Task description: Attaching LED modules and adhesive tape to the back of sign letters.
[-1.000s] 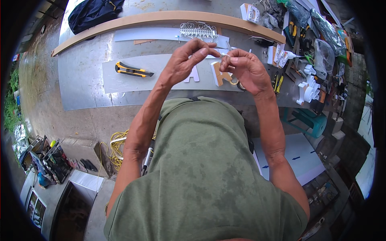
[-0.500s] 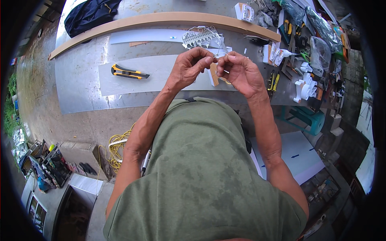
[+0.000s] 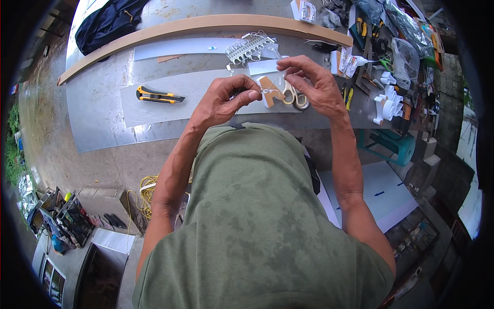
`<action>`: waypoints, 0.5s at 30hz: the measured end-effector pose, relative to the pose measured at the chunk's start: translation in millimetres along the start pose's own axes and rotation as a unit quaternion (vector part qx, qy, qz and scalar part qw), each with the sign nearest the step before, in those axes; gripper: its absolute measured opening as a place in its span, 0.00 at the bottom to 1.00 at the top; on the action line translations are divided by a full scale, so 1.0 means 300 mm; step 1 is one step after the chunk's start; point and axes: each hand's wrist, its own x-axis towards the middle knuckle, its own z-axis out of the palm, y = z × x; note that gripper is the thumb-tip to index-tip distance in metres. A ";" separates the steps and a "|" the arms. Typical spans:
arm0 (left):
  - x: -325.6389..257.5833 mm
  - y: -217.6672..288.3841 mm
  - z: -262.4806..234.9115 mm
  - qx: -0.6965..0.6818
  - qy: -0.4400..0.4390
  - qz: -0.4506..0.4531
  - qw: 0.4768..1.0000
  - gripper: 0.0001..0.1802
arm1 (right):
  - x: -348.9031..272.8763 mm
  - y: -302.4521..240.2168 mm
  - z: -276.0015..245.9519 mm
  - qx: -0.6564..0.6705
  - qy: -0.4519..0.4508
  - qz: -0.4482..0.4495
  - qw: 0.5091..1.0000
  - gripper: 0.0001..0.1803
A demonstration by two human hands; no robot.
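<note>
So, wht wire (image 3: 267, 91) in L hand's (image 3: 218, 101) pinch

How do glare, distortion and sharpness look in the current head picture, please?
In the head view, pale glare streaks the metal tabletop at left; same head view, the long brown strip bows fisheye-fashion and black fills the corners; head view again, the thin pale wire pinched in the left hand is too fine to trace clearly.

Diffuse daylight, soft shadows; glare streaks the surface (image 3: 95, 108) at ten o'clock. Fisheye distortion bows the strip (image 3: 206, 22) at twelve; dimness at four; black peripheral vignetting.
</note>
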 end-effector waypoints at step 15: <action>-0.022 -0.013 0.000 0.032 -0.007 -0.014 0.999 0.16 | -0.003 -0.005 -0.002 -0.106 -0.064 -0.037 0.992 0.06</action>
